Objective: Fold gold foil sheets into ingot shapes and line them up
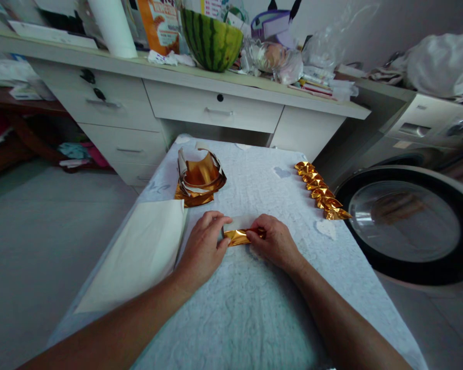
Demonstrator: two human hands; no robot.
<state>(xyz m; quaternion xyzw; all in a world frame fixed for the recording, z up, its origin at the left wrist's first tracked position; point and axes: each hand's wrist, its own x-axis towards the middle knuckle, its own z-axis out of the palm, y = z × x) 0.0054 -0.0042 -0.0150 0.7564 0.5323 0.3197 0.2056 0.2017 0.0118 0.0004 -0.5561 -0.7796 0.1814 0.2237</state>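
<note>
A piece of gold foil paper (237, 237), partly folded into a strip with a pale part showing behind it, lies between my hands on the cloth-covered table (254, 308). My left hand (206, 241) closes on its left end with thumb and fingers. At the other end my right hand (273, 239) pinches the strip. Beyond my left hand sits a stack of curled gold foil sheets (200, 177). Folded gold foil pieces (318, 190) form a row along the table's right side. White paper (139, 257) lies by my left forearm.
Behind the table stands a white desk with drawers (216, 110). On it are a cut watermelon (212, 38), an orange package (160, 25), a paper roll (113, 28) and plastic bags. To the right, a washing machine's round door (405, 221) hangs open beside the table edge.
</note>
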